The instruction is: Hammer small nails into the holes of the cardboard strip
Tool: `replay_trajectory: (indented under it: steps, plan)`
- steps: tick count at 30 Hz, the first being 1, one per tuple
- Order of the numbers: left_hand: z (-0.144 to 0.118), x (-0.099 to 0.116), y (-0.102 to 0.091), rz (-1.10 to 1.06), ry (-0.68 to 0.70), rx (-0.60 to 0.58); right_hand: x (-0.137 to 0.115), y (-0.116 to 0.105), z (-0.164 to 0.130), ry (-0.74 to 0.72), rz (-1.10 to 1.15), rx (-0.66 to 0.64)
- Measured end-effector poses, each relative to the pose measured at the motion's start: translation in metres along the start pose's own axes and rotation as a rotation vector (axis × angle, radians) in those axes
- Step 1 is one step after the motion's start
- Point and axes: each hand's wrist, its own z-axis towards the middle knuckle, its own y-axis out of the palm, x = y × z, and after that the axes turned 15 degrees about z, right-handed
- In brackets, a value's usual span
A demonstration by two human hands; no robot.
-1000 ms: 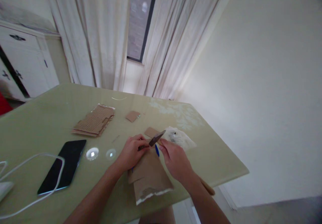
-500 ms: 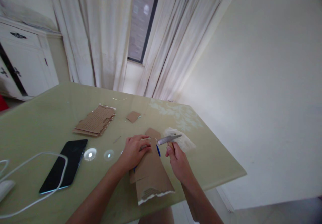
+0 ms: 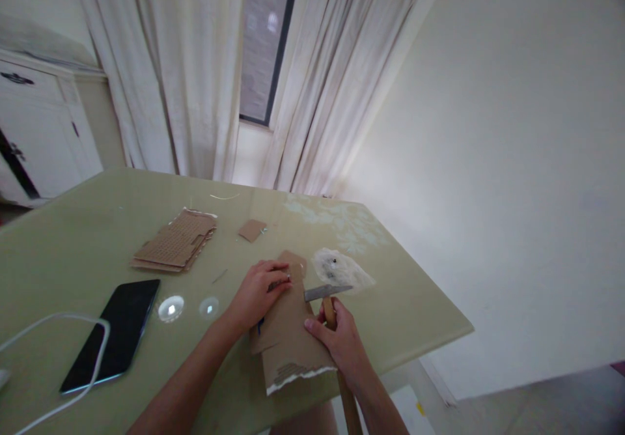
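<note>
Brown corrugated cardboard sheet (image 3: pixel 288 337) lies flat at the near edge of the pale green glass-topped table (image 3: pixel 88 226), its long axis running away from the person. Left hand (image 3: pixel 256 292) presses its far end with fingers spread flat. Right hand (image 3: pixel 336 340), just beside the sheet's right edge, is closed around the wooden-handled metal blade tool (image 3: pixel 326 292), whose blade lies crosswise, pointing right.

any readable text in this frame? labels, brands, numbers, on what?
None readable.
Phone: screen dark, no text.
Cardboard piece under the left hand: plain brown, no print visible.
Cardboard stack: fine pattern only, too blurred to read.
Knife in the right hand: no marking visible.
</note>
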Motion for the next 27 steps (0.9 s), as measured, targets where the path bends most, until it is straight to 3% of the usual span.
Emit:
replay_trajectory:
  steps: [3, 6, 10, 14, 20, 27]
  plan:
    - [0.005, 0.004, -0.001, 0.048, 0.022, -0.039, 0.005, -0.006, 0.006, -0.059, -0.079, 0.008]
    - [0.006, 0.009, -0.002, 0.109, 0.03, -0.079, -0.007, -0.014, 0.013, -0.18, -0.182, -0.005]
    - [0.004, 0.017, -0.003, 0.17, 0.024, -0.11, -0.053, -0.022, 0.021, -0.326, -0.38, -0.078]
    - [0.003, 0.02, -0.004, 0.177, 0.034, -0.123, -0.092, -0.014, 0.026, -0.499, -0.48, -0.047]
    - [0.003, 0.02, -0.008, 0.166, 0.044, -0.126, -0.098, 0.007, 0.026, -0.369, -0.771, -0.191]
    - [0.005, 0.023, -0.011, 0.166, 0.043, -0.142, -0.102, 0.012, 0.02, -0.424, -0.904, -0.121]
